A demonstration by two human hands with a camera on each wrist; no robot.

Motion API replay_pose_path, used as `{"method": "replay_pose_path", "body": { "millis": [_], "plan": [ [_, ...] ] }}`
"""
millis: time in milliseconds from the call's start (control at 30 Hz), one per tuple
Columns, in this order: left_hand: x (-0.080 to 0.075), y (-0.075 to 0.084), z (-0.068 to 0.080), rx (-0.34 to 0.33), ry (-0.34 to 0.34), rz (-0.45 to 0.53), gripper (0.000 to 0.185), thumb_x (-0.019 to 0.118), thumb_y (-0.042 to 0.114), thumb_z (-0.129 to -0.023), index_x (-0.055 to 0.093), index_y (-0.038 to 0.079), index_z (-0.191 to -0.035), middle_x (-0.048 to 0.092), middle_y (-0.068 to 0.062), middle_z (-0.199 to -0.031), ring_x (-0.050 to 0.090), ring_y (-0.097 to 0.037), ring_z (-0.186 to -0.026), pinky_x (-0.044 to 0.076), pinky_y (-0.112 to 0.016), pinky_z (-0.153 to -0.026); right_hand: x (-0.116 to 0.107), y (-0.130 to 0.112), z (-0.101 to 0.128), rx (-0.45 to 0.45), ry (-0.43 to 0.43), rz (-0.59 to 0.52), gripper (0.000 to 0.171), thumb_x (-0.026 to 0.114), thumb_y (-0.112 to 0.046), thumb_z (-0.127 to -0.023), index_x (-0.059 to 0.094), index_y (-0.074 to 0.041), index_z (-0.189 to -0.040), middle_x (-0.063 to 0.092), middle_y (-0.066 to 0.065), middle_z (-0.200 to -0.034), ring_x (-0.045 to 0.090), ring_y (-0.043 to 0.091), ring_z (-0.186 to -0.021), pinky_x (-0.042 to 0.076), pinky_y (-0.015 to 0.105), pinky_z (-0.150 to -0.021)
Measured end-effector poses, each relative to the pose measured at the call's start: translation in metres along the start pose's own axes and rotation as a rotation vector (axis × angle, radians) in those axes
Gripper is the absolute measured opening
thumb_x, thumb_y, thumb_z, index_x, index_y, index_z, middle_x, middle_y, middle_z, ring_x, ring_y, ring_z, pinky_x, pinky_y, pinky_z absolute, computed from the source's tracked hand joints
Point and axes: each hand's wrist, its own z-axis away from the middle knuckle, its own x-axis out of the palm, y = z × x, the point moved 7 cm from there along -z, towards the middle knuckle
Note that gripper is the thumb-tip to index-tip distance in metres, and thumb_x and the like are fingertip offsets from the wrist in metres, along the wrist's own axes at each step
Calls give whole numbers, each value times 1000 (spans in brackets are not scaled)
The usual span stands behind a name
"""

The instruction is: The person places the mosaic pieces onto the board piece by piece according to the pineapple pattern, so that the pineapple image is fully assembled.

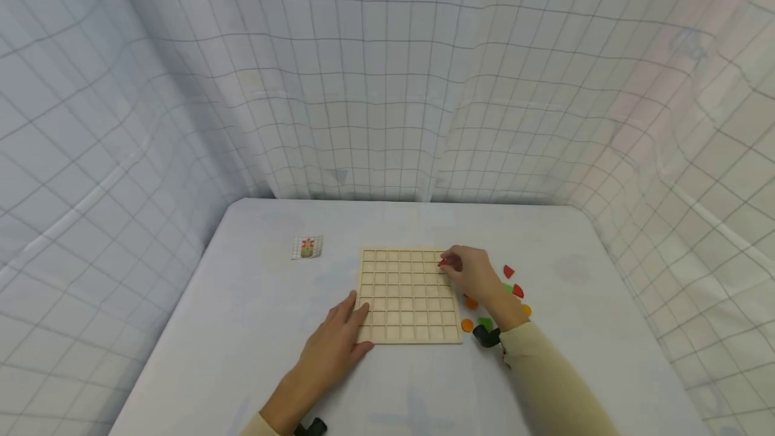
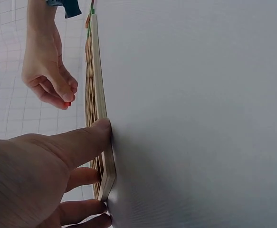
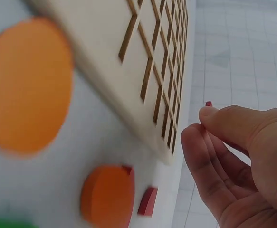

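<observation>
My right hand (image 1: 475, 273) hovers over the far right corner of the wooden grid board (image 1: 407, 296), thumb and fingertips pinched together on a small red piece (image 1: 443, 262), held just above the board's top-right cells. My left hand (image 1: 335, 345) lies flat on the table (image 1: 242, 328), fingers straight and slightly spread, their tips pressed against the board's near left edge. The board sits flat in the middle of the table, its square cells showing bare wood. Just beside its right edge lie loose coloured pieces: an orange disc (image 1: 467, 325), a green piece (image 1: 486, 322), and two red pieces (image 1: 508, 272) further right. A small pattern card (image 1: 307, 247) rests well apart to the far left of the board, near the gridded cloth backdrop (image 1: 387, 86)
</observation>
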Motion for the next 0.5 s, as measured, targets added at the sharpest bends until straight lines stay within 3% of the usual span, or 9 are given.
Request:
{"method": "replay_pose_path", "body": {
  "millis": [167, 500],
  "plan": [
    [-5, -1, -4, -35, -61, 30, 69, 94, 29, -99, 69, 3, -158, 57, -30, -174, 56, -49, -163, 58, -65, -122, 14, -13, -12, -43, -40, -35, 16, 91, -7, -102, 85, -3, -116, 88, 10, -106, 83, 21, -93, 72, 41, -87],
    [-8, 0, -5, -17, -45, 49, 69, 96, 30, -96, 72, 4, -154, 60, -29, -171, 59, -49, -160, 60, -66, -119, 36, -26, -30, -43, -74, -90, 10, 91, -12, -103, 88, -10, -113, 89, 4, -104, 84, 16, -94, 69, 34, -87]
  ]
}}
